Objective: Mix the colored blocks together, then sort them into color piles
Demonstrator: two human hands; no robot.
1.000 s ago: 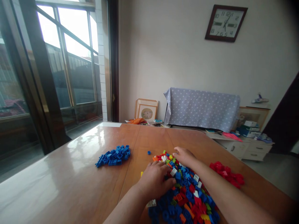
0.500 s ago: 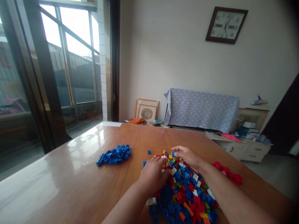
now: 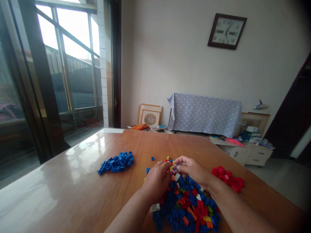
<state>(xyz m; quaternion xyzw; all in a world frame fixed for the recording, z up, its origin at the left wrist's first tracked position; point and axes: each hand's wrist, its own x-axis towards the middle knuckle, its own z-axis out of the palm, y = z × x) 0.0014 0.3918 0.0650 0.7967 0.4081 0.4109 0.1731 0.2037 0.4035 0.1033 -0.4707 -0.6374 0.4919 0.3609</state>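
A large mixed pile of plastic building bricks (image 3: 187,200) lies in front of me on the wooden table, mostly blue with red, orange, white, green and yellow pieces. My left hand (image 3: 156,179) rests over its left side with the fingers curled; whatever they hold is hidden. Close to those fingertips, my right hand (image 3: 193,170) pinches a small blue brick (image 3: 177,166) above the pile's far end. Only a bit of that brick shows between finger and thumb.
A heap of blue bricks (image 3: 116,162) sits to the left, and a heap of red pieces (image 3: 228,178) to the right. One round blue piece (image 3: 152,158) lies alone beyond the pile. The table (image 3: 80,187) reaches toward a cloth-covered object (image 3: 204,113) by the wall.
My right hand has drawn in toward my left with the blue brick, lowering it slightly. The left hand stays over the pile. The whole view has shifted a little.
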